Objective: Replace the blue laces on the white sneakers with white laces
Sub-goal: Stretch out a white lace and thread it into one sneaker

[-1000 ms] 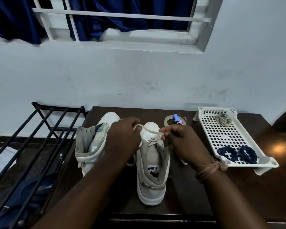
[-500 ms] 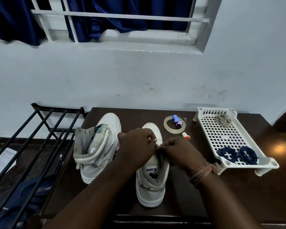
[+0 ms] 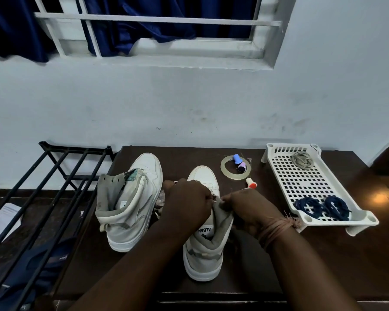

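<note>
Bare desk (image 3: 301,265) strip found at 4 o'clock of near sneaker (image 3: 203,254), below tray (image 3: 319,189). Passage at 3 o'clock blocked by tray, blue laces (image 3: 321,206) coiled in its near end. Path at 12 o'clock narrowed by tape ring (image 3: 228,170) and small orange-tipped item (image 3: 250,182). 9 o'clock side closed by second sneaker (image 3: 133,203); black rack (image 3: 54,198) beyond desk edge. Open gap left between sneakers' heels.

The tongue label (image 3: 206,230) of the right-hand sneaker (image 3: 203,250), near the table's front edge, reads "ALBAN", seen upside down. Small print on the paper (image 3: 2,217) at far left is too blurred to read.
</note>
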